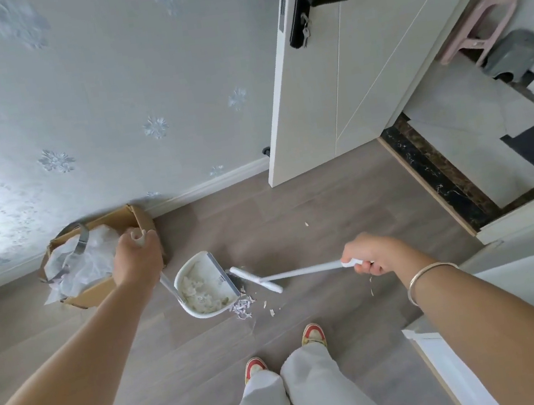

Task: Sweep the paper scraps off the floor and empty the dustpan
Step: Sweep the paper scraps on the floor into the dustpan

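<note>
A white dustpan [189, 276] stands on the wood floor with a heap of pale scraps inside it. My left hand [137, 256] grips the top of its long handle. My right hand [368, 254] holds the white broom handle, and the broom head [255, 279] rests on the floor at the dustpan's lip. A small pile of paper scraps [244, 308] lies just in front of the pan, with a few stray bits [306, 223] farther off.
A cardboard box [138, 218] lined with a plastic bag sits against the wall left of the dustpan. An open white door [328, 89] stands behind, with a dark threshold [435, 177] to a tiled room. My feet [313, 334] are close below.
</note>
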### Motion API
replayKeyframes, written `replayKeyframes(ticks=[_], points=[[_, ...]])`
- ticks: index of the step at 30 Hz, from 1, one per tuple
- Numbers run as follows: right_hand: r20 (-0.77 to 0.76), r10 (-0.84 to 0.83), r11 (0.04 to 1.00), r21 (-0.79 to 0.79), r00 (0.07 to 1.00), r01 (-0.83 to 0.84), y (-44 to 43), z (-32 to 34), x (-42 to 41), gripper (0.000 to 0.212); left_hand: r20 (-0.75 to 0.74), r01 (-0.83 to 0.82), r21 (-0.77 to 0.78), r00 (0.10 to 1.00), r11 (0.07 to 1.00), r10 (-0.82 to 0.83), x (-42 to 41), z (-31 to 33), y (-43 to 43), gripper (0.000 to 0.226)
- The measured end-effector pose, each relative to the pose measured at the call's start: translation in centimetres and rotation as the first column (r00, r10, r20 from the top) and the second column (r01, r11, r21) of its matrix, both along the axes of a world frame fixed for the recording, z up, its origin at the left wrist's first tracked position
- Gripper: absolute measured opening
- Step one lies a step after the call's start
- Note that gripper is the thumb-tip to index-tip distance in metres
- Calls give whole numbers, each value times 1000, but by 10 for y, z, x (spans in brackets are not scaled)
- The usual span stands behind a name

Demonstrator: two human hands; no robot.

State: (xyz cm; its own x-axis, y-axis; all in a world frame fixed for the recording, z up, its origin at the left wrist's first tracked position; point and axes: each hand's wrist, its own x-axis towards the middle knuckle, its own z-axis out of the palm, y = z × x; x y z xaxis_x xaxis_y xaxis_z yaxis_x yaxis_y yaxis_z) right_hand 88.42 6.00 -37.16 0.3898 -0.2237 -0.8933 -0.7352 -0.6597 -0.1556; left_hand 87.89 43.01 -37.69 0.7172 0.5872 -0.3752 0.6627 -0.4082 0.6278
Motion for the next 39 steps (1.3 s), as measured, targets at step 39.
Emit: replayKeyframes(ticks=[39], points=[[-63, 93, 996, 3, 994, -93, -101, -48, 89, 7, 51, -151, -135, 986, 979, 159, 56, -20, -97, 28]])
